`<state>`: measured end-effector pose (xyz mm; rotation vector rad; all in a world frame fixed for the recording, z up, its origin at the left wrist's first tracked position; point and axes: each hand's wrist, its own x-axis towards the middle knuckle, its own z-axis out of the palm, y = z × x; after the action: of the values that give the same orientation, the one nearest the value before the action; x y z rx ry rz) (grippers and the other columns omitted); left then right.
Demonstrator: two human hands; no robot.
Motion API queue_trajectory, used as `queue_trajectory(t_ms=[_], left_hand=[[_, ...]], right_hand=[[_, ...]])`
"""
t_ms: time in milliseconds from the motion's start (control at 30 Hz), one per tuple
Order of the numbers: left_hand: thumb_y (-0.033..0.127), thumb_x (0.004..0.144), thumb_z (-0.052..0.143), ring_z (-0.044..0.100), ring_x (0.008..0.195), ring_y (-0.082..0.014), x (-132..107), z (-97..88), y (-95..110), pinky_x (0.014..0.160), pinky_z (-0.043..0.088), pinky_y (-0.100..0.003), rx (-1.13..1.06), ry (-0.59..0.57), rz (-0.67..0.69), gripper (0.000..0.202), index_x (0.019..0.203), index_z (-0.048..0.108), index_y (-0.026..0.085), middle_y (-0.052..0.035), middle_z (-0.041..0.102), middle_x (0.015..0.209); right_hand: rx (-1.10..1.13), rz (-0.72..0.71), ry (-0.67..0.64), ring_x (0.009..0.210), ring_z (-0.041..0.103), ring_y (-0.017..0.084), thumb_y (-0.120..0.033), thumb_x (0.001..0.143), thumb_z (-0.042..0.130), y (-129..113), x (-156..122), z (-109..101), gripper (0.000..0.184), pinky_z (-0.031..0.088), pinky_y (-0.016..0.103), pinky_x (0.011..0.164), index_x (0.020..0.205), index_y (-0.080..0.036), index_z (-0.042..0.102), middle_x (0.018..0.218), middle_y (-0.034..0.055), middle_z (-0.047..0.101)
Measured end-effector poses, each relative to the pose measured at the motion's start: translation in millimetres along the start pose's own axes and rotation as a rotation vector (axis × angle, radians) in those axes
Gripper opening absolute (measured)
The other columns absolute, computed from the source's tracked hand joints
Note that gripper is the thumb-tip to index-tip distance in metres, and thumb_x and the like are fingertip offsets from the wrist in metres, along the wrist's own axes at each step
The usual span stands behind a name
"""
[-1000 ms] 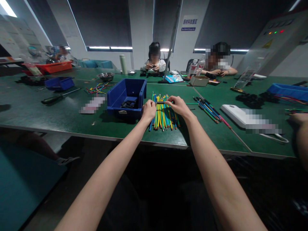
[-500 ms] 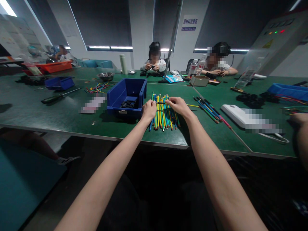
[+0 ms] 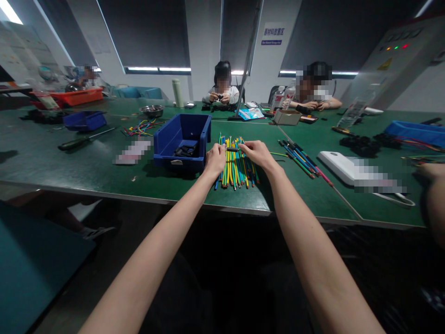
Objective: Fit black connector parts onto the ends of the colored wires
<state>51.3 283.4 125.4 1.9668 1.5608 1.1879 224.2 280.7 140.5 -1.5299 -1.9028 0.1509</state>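
Both my hands hover over a pile of cut wires [image 3: 235, 168], yellow-green and blue, lying on the green table [image 3: 104, 171]. My left hand [image 3: 215, 159] is closed in a pinch at the left end of a small dark piece [image 3: 232, 149]. My right hand [image 3: 256, 153] pinches its right end. The piece is held level just above the wires. A blue bin [image 3: 183, 141] with black parts in it stands directly left of my left hand.
More loose wires [image 3: 303, 160] lie to the right, beside a white device [image 3: 342, 167]. A screwdriver [image 3: 83, 138], coloured wires [image 3: 141, 126] and a second blue bin [image 3: 84, 120] are at the left. Two people sit across the table. Another person's arm [image 3: 433, 195] is at the right edge.
My hands have stayed over the wire pile, pinching the small dark piece. A yellow wire visible right of my right hand half a second ago now looks thinner and fainter.
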Motion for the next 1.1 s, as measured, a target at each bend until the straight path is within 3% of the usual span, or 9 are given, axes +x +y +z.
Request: queue_trajectory(t_ms=[267,600,867,1100], left_hand=[[0.031,0.095,0.038,0.061,0.080,-0.0169,0,0.0,-1,0.072,0.038,-0.026,0.003,0.004,0.063,0.028,0.073,0.051,0.021,-0.0040,0.066,0.079],[0.029,0.096,0.039,0.060,0.081,-0.0161,-1,-2.4,3,0.074,0.039,-0.025,0.005,0.032,0.067,0.026,0.076,0.053,0.020,-0.0051,0.068,0.084],[0.027,0.097,0.035,0.061,0.083,-0.0168,0,-1.9,1,0.076,0.039,-0.026,0.008,0.090,0.034,0.027,0.078,0.053,0.020,-0.0064,0.067,0.085],[0.030,0.096,0.037,0.061,0.084,-0.0174,1,-1.5,0,0.076,0.039,-0.027,0.013,0.079,0.017,0.027,0.076,0.052,0.021,-0.0057,0.067,0.083]], right_hand=[[-0.143,0.136,0.077,0.058,0.049,0.016,-0.046,0.090,0.038,-2,-1,0,0.046,0.028,0.026,0.056,0.061,-0.019,0.061,0.061,0.0049,0.060],[-0.113,0.025,0.058,0.056,0.048,0.015,-0.040,0.088,0.041,4,1,2,0.042,0.027,0.026,0.056,0.060,-0.017,0.062,0.053,0.0024,0.053],[-0.220,0.132,0.180,0.057,0.047,0.016,-0.041,0.091,0.038,10,0,0,0.043,0.024,0.029,0.056,0.062,-0.020,0.060,0.060,0.0046,0.058],[-0.319,0.021,0.136,0.058,0.048,0.017,-0.039,0.092,0.038,17,2,0,0.042,0.023,0.030,0.059,0.061,-0.019,0.057,0.062,0.0064,0.060]])
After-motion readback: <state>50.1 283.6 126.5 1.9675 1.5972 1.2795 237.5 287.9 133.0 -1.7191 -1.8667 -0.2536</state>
